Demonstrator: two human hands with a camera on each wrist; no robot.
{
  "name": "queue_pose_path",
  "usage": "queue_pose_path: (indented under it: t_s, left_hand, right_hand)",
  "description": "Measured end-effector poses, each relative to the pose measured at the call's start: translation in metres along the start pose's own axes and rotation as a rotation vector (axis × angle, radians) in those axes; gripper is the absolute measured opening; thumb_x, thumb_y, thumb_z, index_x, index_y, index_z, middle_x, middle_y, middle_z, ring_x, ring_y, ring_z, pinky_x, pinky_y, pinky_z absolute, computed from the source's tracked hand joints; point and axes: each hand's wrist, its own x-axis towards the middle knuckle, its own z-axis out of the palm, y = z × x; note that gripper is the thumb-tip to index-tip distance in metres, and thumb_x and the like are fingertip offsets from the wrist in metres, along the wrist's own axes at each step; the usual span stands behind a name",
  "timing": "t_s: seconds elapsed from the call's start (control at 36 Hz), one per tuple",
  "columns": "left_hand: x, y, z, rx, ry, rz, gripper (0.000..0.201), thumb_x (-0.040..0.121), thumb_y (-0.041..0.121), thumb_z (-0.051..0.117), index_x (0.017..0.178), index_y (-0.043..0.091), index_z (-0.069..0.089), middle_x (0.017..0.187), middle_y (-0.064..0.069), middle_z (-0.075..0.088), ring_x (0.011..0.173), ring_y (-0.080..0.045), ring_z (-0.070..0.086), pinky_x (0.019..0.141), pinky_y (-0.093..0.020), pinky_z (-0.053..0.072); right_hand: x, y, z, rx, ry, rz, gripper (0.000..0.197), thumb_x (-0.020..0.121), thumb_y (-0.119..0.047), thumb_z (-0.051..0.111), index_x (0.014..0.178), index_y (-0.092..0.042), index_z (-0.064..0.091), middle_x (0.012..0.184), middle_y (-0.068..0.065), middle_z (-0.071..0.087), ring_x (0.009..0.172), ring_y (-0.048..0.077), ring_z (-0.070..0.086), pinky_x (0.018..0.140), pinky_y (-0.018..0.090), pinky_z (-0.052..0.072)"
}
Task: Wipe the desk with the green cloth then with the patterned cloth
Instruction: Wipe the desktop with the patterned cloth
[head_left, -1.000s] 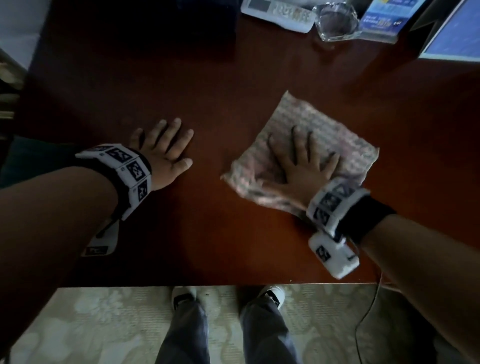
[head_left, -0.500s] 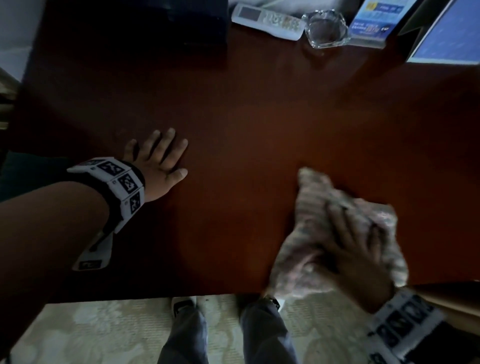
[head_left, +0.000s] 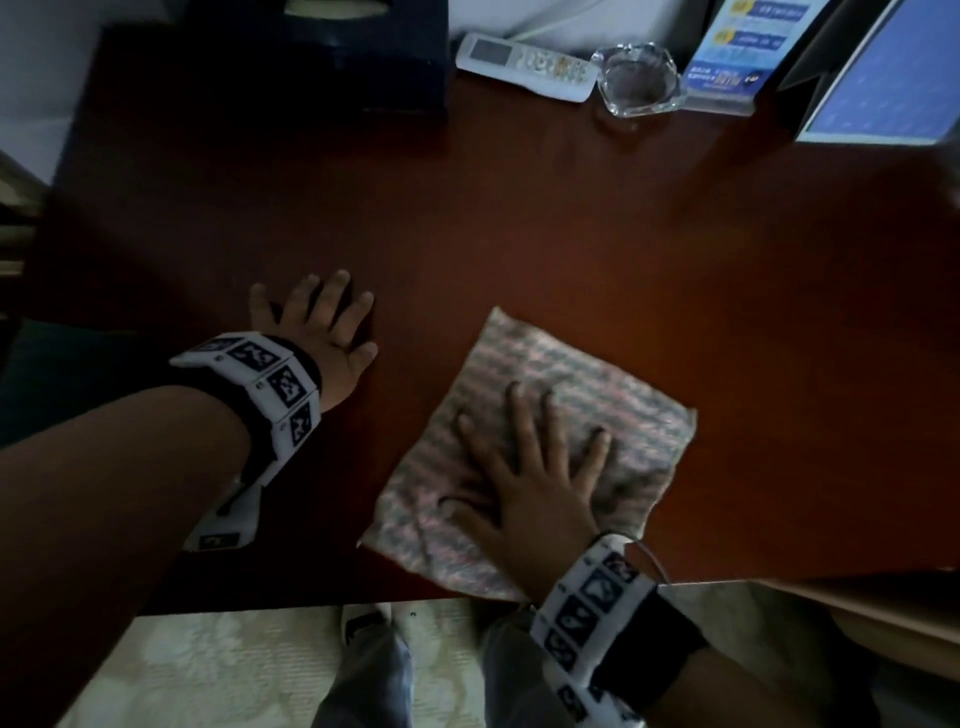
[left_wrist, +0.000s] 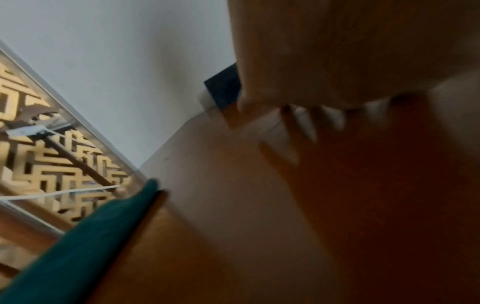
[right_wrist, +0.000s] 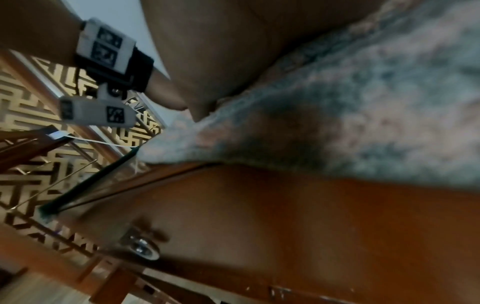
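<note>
Two hands are down on the dark red bench, and we judge this to be the second half of the job, the pass with the patterned cloth. That cloth lies spread nearly flat close to the near edge of the bench, one corner reaching the edge itself. Our right hand lies flat on its nearer half, fingers straight and fanned, pressing rather than gripping. Our left hand rests on bare wood to the left of the patterned cloth, apart from it, fingers straight and holding nothing. The green cloth lies at the bench's left edge, farther from the patterned cloth than the left hand is.

To do this stroke well, we should keep the palm flat and the weight even, so the whole cloth slides instead of bunching under the wrist. Overlapping strokes would carry it away from us across the open wood beyond the patterned cloth. Far beyond it, along the back edge, stand a remote control, a glass ashtray, a blue card stand and a dark box; we should slow before reaching them, since the ashtray looks easy to knock. Let the left hand brace us.
</note>
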Motion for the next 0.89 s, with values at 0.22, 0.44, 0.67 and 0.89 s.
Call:
queue_pose_path:
  t_s: [0.22,0.44,0.67,0.89]
  left_hand:
    - [-0.001,0.059,-0.044,-0.025,0.194,0.050,0.052,0.099,0.034,0.029,0.147,0.025,0.011,0.157,-0.006,0.001,0.145,-0.025,-0.006,0.107,-0.064,-0.009]
    - [0.010,0.130,-0.050,-0.049,0.158,0.174,0.055,0.100,0.043,0.015,0.148,0.036,-0.012,0.157,0.000,-0.018,0.144,-0.022,-0.017,0.104,-0.065,-0.014]
    - [0.018,0.166,-0.047,-0.085,0.069,0.203,0.059,0.099,0.048,0.009,0.147,0.028,-0.019,0.154,0.000,-0.027,0.143,-0.019,-0.021,0.109,-0.060,-0.013]
    - [0.025,0.172,-0.040,-0.144,0.034,0.180,0.061,0.100,0.046,0.010,0.145,0.026,-0.025,0.151,0.000,-0.034,0.142,-0.020,-0.024,0.116,-0.051,-0.006]
  right_hand:
    - [-0.015,0.057,-0.007,-0.007,0.013,-0.030,0.069,0.081,-0.081,0.026,0.141,-0.061,-0.003,0.157,-0.014,-0.021,0.144,0.017,-0.020,0.105,0.065,-0.014]
    - [-0.029,0.149,-0.035,-0.014,-0.029,0.366,0.076,0.066,-0.087,0.000,0.135,-0.063,-0.021,0.150,-0.016,-0.035,0.141,0.018,-0.028,0.111,0.063,-0.006]
    - [-0.010,0.151,-0.055,-0.115,-0.143,0.321,0.084,0.085,-0.075,0.009,0.143,-0.023,0.040,0.149,0.014,0.036,0.124,0.040,0.048,0.097,0.065,0.035]
    - [0.059,0.160,-0.059,-0.063,-0.119,-0.013,0.079,0.081,-0.078,0.018,0.141,-0.047,-0.024,0.140,-0.011,-0.047,0.132,0.019,-0.041,0.109,0.055,-0.021]
